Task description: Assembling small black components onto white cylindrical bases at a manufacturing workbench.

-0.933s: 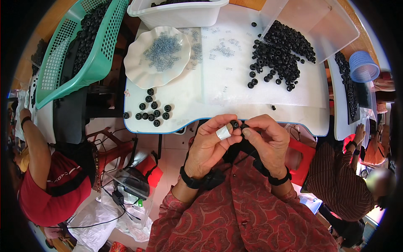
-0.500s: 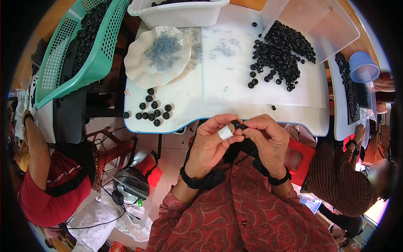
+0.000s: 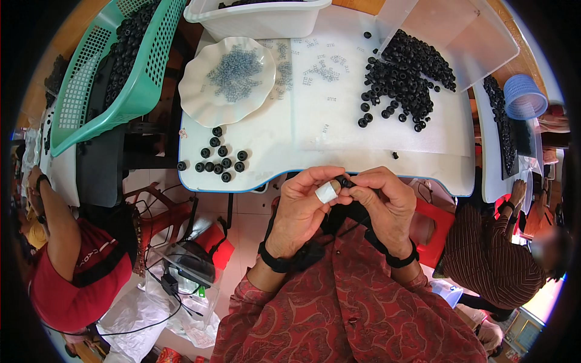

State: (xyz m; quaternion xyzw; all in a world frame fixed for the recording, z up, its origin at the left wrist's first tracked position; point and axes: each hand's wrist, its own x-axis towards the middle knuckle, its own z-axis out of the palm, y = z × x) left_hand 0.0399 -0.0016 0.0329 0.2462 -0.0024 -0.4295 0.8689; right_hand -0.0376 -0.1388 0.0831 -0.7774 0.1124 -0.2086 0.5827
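Observation:
Just off the table's front edge, my left hand [image 3: 304, 202] pinches a small round black plastic part [image 3: 343, 180] between thumb and fingers. White tape wraps one finger of that hand. My right hand [image 3: 387, 199] closes its thumb and forefinger on a second small black part [image 3: 350, 184], pressed against the first. The fingers hide much of both. Ahead to the left, several round black parts [image 3: 226, 163] with holes lie loose on the white table. Beyond them a wavy-rimmed cream plate [image 3: 196, 100] holds a heap of tiny bluish-grey pieces [image 3: 236, 72].
A large pile of black parts [image 3: 402, 78] spreads at the table's right, partly inside a tipped clear bin [image 3: 478, 42]. A white tub [image 3: 260, 23] and a green basket [image 3: 136, 112] stand at the back and left. Co-workers sit on both sides; a red stool [image 3: 433, 233] is beside me.
The two black parts have come closer together between my fingertips, from slightly apart to touching. At the left, a co-worker's arm has shifted.

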